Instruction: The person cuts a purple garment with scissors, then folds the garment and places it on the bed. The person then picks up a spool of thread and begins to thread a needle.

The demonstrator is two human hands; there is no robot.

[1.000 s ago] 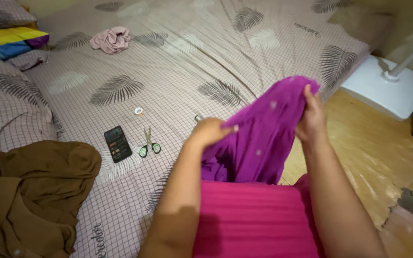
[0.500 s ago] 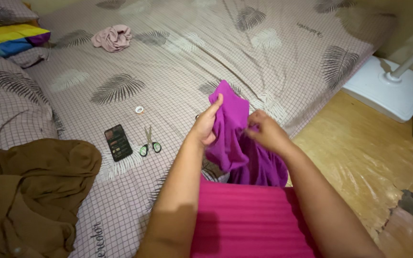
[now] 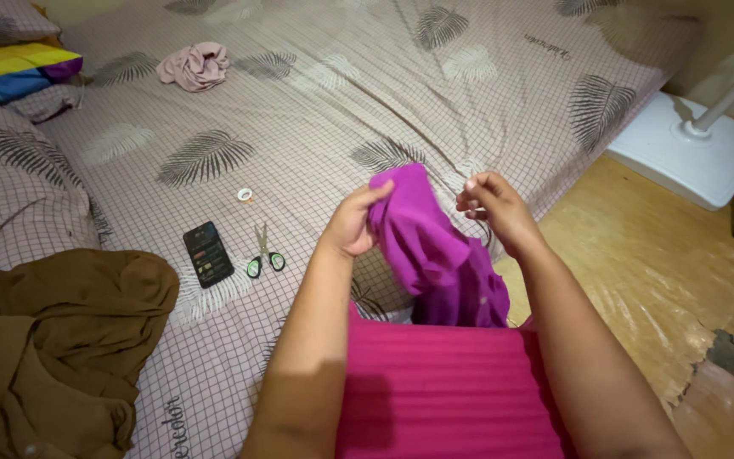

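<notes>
A bed (image 3: 316, 102) fills most of the view, covered in a pale checked sheet printed with dark feather-like leaves. To the right lies a yellowish wooden floor (image 3: 664, 272), worn and dark at the near right corner, with a white lamp base (image 3: 681, 157) standing on it at the far right.

The left hand (image 3: 352, 223) is closed on a purple cloth (image 3: 431, 246), thumb and fingers pinching its raised upper edge. The cloth hangs down from that grip toward the person's lap, over a pink garment (image 3: 443, 391). The right hand (image 3: 493, 208) is just right of the cloth's top, fingers half curled and pinched together; whether they grip a thin thread or the cloth's edge cannot be told.

On the sheet, left of the left hand, lie green-handled scissors (image 3: 263, 255), a dark phone (image 3: 208, 253) beside them, and a small white spool (image 3: 245, 195) a little farther off. A brown garment (image 3: 53, 340) is heaped at the near left. A crumpled pink cloth (image 3: 193, 66) sits far left, near a striped pillow (image 3: 14, 70)
</notes>
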